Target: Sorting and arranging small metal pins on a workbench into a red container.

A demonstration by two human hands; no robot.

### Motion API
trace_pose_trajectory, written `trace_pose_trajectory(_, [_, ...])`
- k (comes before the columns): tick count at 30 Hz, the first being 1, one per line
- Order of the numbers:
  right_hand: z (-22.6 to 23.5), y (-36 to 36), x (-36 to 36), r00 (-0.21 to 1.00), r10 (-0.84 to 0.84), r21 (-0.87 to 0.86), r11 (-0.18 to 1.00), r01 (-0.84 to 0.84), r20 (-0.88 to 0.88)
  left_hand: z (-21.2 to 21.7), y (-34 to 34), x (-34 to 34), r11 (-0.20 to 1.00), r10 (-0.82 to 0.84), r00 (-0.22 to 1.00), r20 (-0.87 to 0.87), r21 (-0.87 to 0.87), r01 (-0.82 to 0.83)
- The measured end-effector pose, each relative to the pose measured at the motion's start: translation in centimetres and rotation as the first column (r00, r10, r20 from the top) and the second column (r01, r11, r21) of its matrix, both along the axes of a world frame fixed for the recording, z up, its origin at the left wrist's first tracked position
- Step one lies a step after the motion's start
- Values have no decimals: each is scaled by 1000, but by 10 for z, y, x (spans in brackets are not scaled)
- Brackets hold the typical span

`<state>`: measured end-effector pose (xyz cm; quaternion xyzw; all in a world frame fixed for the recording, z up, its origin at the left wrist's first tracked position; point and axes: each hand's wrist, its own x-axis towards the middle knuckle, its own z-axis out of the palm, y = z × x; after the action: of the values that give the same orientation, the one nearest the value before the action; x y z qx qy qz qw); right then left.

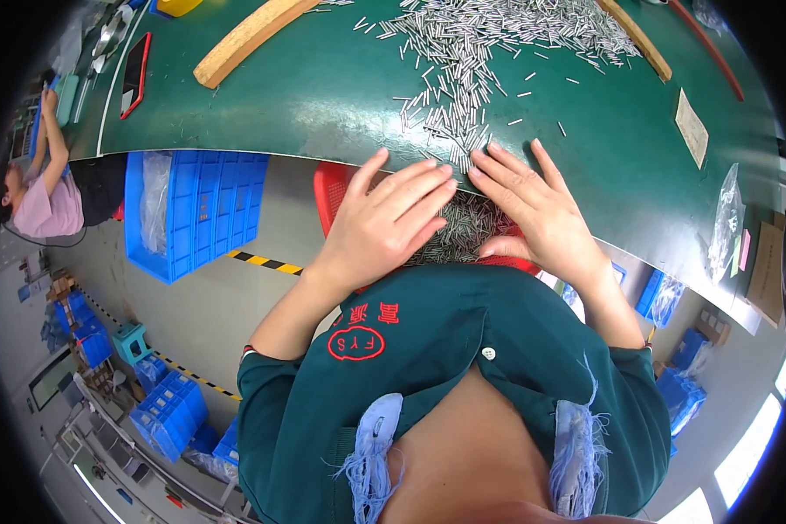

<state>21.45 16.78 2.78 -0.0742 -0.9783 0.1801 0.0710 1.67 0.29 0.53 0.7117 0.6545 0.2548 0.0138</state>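
Red plastic tray [330,194] of thin silver metal pins [465,229] sits mostly hidden under both hands at the green mat's [341,96] edge. Left hand [384,220] lies flat, fingers spread; right hand [533,205] likewise open, sweeping pins.

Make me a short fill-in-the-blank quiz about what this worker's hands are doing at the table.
1. The table mat is ____ in colour.
2. Both hands, left hand and right hand, lie flat at the table's ____ edge.
3. The metal pins drop into a ____ basket below.

Missing words: green; near; red
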Motion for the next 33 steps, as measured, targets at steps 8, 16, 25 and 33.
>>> trace_pose_trajectory(8, [-3, 3, -14, 999, -31, 21, 999, 31, -16, 3, 24, -3, 997, 77, 996, -33, 34, -76])
trace_pose_trajectory(16, [-5, 3, -18, 997, -33, 4, 999, 33, -71, 8, 26, -4, 999, 44, 999, -23, 2, -44])
trace_pose_trajectory(25, [-3, 4, -12, 999, -18, -31, 999, 17, -42, 14, 17, -12, 997, -14, 1000, 9, -70, 15])
trace_pose_trajectory(33, [-2, 3, -11, 1000, 21, -49, 999, -21, -6, 13, 16, -20, 994, -8, 999, 36, -106, 12])
